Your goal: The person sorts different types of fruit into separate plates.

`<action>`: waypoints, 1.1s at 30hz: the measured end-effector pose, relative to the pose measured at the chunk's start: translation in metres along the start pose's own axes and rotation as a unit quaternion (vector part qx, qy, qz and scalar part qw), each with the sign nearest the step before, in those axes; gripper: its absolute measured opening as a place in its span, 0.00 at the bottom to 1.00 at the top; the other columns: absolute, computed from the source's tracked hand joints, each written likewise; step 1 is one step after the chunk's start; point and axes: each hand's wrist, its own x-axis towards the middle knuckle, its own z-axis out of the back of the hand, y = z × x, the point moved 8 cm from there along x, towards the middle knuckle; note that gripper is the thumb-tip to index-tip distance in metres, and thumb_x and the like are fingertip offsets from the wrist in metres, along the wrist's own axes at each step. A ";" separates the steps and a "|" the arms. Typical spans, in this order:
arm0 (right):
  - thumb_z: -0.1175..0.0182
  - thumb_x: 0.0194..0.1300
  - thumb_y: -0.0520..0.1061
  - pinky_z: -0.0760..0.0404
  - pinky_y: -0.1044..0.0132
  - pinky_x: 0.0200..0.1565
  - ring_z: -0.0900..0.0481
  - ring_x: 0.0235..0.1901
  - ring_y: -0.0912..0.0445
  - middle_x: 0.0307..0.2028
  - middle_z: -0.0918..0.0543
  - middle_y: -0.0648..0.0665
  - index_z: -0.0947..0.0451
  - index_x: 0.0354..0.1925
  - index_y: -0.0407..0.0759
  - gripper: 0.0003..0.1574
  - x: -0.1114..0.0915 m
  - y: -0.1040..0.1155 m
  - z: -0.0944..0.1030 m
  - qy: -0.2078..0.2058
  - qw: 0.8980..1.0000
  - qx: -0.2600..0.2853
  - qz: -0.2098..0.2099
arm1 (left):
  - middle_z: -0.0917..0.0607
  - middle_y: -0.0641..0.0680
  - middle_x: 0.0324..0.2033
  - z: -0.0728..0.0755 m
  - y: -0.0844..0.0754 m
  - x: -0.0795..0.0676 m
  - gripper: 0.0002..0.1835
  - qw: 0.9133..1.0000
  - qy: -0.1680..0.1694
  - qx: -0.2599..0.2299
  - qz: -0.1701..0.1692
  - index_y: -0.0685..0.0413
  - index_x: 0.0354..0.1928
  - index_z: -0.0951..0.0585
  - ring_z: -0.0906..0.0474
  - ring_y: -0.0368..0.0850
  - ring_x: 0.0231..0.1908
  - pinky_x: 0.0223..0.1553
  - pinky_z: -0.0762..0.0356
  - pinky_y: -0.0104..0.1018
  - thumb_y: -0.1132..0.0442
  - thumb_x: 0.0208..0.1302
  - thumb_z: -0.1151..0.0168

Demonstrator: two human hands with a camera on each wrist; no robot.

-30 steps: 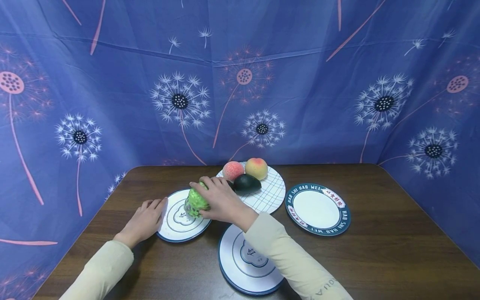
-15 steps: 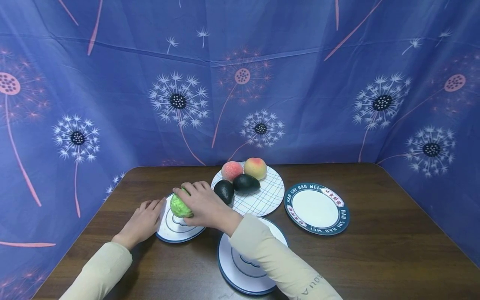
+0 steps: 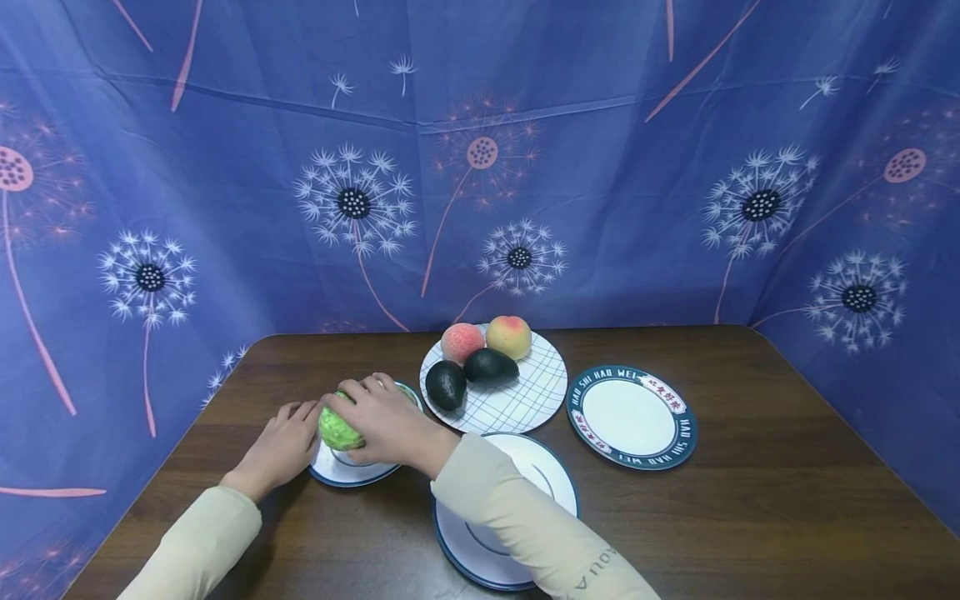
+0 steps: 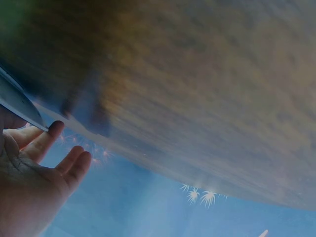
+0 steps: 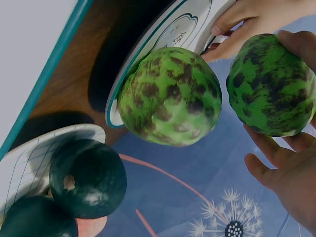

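My right hand (image 3: 390,421) grips a green, bumpy custard apple (image 3: 339,427) over the left blue-rimmed white plate (image 3: 341,477). In the right wrist view this held custard apple (image 5: 271,84) shows dark patches, with fingers and thumb round it. A second custard apple (image 5: 170,96) sits on the plate; my right hand mostly hides it in the head view. My left hand (image 3: 277,442) is at the plate's left rim, its thumb and fingers at the edge. In the left wrist view a fingertip (image 4: 57,127) meets the rim and the other fingers are loosely spread.
A checked plate (image 3: 525,408) at the back holds two dark avocados (image 3: 491,367) and two peaches (image 3: 509,337). Under my right forearm lie stacked white plates (image 3: 480,562). A green-rimmed plate (image 3: 632,418) is on the right. A blue curtain (image 3: 600,208) hangs behind the table (image 3: 765,500).
My right hand has moved left with the custard apple, toward my left hand. The left avocado has come into full view. My left hand has stayed at the plate's rim.
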 end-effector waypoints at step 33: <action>0.38 0.49 0.68 0.42 0.58 0.66 0.35 0.59 0.56 0.64 0.38 0.55 0.45 0.66 0.60 0.49 0.015 0.013 -0.041 0.132 0.991 -0.016 -0.017 | 0.27 0.64 0.54 -0.001 0.002 -0.001 0.30 1.000 0.007 -0.013 -0.002 0.65 0.61 0.34 0.36 0.69 0.54 0.48 0.34 0.64 0.65 0.53 0.45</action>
